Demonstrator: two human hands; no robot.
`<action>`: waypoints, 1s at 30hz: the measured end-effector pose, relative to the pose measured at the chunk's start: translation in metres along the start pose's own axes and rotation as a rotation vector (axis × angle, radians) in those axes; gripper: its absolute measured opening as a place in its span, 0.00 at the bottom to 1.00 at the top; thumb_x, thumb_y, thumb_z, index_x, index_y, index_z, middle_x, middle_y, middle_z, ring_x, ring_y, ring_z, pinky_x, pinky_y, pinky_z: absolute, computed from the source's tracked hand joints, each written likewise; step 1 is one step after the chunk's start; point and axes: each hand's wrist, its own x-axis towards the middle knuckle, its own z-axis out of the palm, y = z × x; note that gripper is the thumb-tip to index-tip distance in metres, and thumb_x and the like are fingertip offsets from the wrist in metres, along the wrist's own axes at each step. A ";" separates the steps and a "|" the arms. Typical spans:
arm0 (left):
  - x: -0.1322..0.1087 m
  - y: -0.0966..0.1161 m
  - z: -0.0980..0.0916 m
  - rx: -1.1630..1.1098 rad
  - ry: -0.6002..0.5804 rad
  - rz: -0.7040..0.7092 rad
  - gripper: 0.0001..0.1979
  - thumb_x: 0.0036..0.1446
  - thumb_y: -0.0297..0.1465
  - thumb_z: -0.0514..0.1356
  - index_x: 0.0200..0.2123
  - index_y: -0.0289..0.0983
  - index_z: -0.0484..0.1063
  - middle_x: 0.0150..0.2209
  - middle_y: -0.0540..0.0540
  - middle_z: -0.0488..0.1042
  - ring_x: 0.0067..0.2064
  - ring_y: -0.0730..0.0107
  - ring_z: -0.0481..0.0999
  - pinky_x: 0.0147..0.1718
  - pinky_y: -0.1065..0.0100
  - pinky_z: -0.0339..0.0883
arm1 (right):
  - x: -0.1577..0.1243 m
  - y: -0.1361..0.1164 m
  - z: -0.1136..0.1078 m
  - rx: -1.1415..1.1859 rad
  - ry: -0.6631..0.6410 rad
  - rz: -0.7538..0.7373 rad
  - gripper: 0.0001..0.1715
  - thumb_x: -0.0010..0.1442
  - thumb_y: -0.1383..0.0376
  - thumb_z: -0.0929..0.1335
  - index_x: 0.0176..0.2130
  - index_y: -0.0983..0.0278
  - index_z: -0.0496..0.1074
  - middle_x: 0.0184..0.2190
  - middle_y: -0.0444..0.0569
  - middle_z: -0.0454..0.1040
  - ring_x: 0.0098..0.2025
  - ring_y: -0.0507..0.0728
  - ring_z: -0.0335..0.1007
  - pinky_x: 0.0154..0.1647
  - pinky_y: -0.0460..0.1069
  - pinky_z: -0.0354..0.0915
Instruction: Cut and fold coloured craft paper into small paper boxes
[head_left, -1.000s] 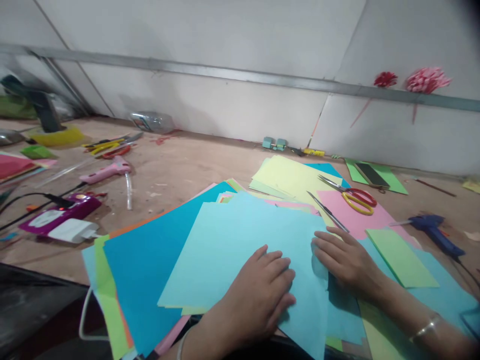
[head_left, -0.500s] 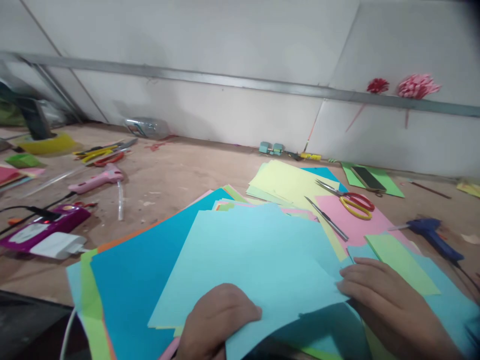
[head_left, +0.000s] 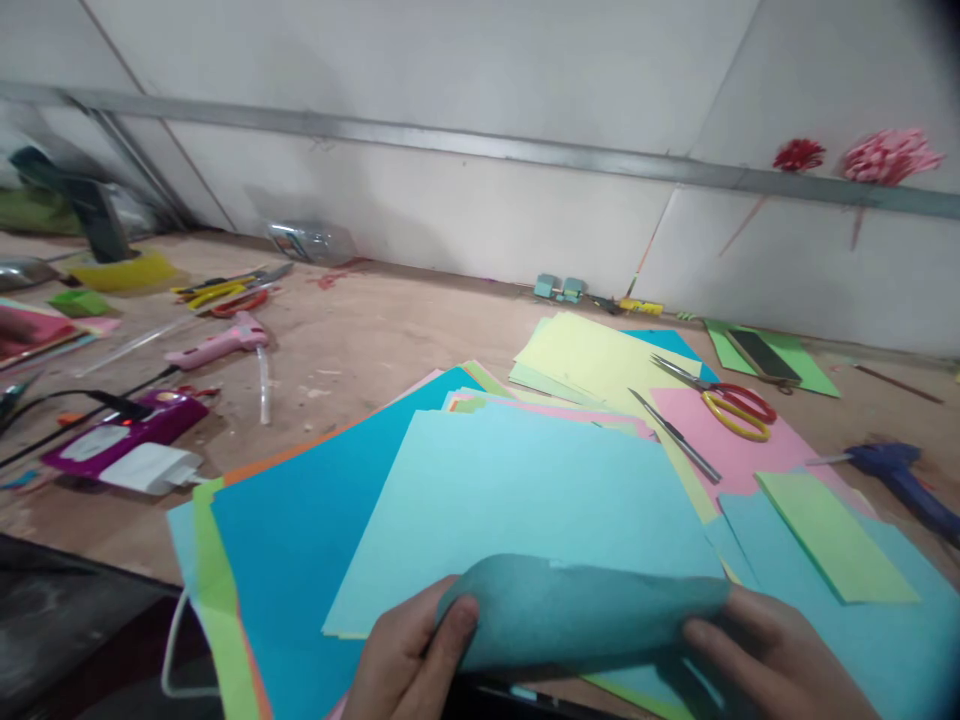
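A light blue paper sheet (head_left: 525, 490) lies on top of a pile of coloured paper, and its near edge curls up and over, showing a darker underside (head_left: 577, 620). My left hand (head_left: 409, 655) grips the curled edge at the left, thumb on top. At the right end of the curl my right hand (head_left: 757, 655) holds the same edge with its fingers pressed on it. Both hands are at the bottom of the view, close to my body.
Red and yellow scissors (head_left: 731, 405) lie on pink paper beyond the pile. A blue glue gun (head_left: 900, 480) lies to the right, a pink glue gun (head_left: 217, 345) and a purple device (head_left: 124, 430) to the left. A phone (head_left: 765, 355) rests on green paper by the wall.
Both hands went from lying flat on the light blue sheet to gripping its near edge. The edge has lifted and rolled over towards the far side.
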 end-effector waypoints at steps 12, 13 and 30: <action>-0.007 -0.017 0.006 0.088 0.212 -0.034 0.31 0.61 0.45 0.56 0.63 0.38 0.58 0.27 0.51 0.78 0.25 0.71 0.77 0.24 0.75 0.72 | 0.017 0.000 0.031 -0.466 0.504 -0.006 0.21 0.64 0.52 0.60 0.24 0.59 0.62 0.14 0.39 0.63 0.15 0.52 0.63 0.17 0.45 0.60; -0.007 -0.017 0.006 0.106 0.205 -0.030 0.31 0.62 0.44 0.56 0.64 0.38 0.56 0.26 0.52 0.76 0.22 0.73 0.75 0.24 0.76 0.71 | 0.017 0.001 0.030 -0.481 0.513 0.002 0.21 0.65 0.52 0.60 0.25 0.59 0.63 0.14 0.39 0.63 0.16 0.52 0.63 0.18 0.45 0.60; 0.004 -0.021 0.006 0.309 -0.028 0.245 0.10 0.61 0.27 0.53 0.38 0.40 0.75 0.39 0.42 0.74 0.36 0.68 0.77 0.33 0.73 0.72 | 0.015 0.016 0.036 -0.648 0.599 0.123 0.25 0.63 0.47 0.58 0.35 0.61 0.72 0.22 0.45 0.76 0.23 0.58 0.74 0.22 0.48 0.64</action>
